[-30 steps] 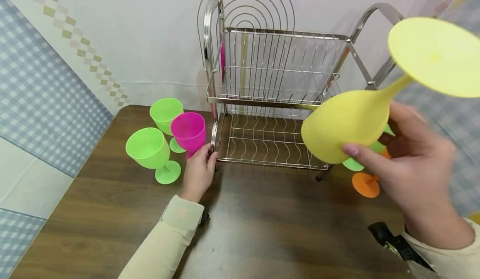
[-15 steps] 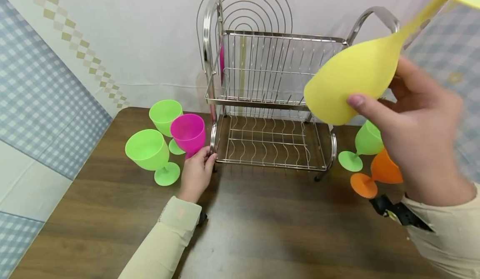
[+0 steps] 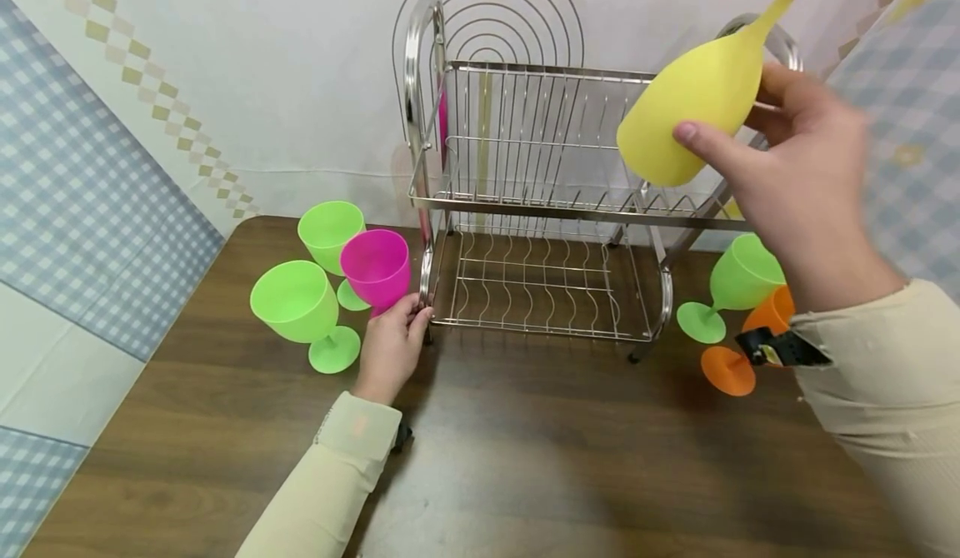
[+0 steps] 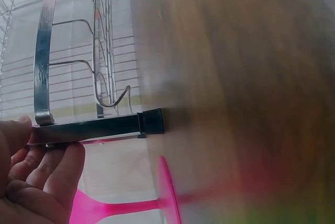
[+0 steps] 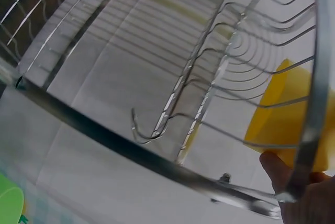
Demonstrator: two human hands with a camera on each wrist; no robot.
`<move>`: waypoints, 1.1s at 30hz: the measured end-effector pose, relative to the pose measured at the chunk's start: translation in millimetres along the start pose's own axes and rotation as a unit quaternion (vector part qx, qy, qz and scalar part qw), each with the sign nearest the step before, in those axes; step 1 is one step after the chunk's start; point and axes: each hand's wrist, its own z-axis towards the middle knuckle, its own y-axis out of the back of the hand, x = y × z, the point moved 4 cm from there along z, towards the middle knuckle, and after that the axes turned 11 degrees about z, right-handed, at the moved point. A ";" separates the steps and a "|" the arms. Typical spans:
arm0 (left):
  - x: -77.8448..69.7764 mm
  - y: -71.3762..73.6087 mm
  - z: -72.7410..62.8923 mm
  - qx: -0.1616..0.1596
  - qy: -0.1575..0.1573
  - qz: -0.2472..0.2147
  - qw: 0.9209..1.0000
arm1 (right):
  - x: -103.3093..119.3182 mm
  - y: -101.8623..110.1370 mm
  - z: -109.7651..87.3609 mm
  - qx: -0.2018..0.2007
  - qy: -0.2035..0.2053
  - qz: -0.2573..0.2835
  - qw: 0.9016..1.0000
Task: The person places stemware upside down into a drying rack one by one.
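Note:
My right hand [image 3: 810, 166] grips a yellow plastic goblet [image 3: 697, 108] by its bowl, thumb on the near side. The goblet is tipped over, its bowl pointing down to the left and its foot up at the frame's top edge. It overlaps the right end of the upper tier of a two-tier metal dish rack [image 3: 525, 207] in the head view. Through the rack's wires, the right wrist view shows part of the yellow bowl [image 5: 282, 119]. With thumb and fingers, my left hand [image 3: 390, 346] holds the rack's front left leg [image 4: 94, 129] near the tabletop.
Left of the rack stand a magenta goblet [image 3: 375, 266] and two green goblets [image 3: 296, 301], [image 3: 330, 233]. On its right are another green goblet [image 3: 742, 273] and an orange goblet [image 3: 729, 371], partly behind my right wrist. The wooden table [image 3: 525, 441] meets a wall behind the rack.
My right hand has raised the yellow goblet and carried it leftward over the rack's upper right end. The left hand keeps its hold on the rack leg.

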 end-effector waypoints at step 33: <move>2.0 -1.2 -2.1 0.005 -0.008 -0.006 1.000 | -19.7 -14.0 16.1 0.191 -0.063 -0.399 0.895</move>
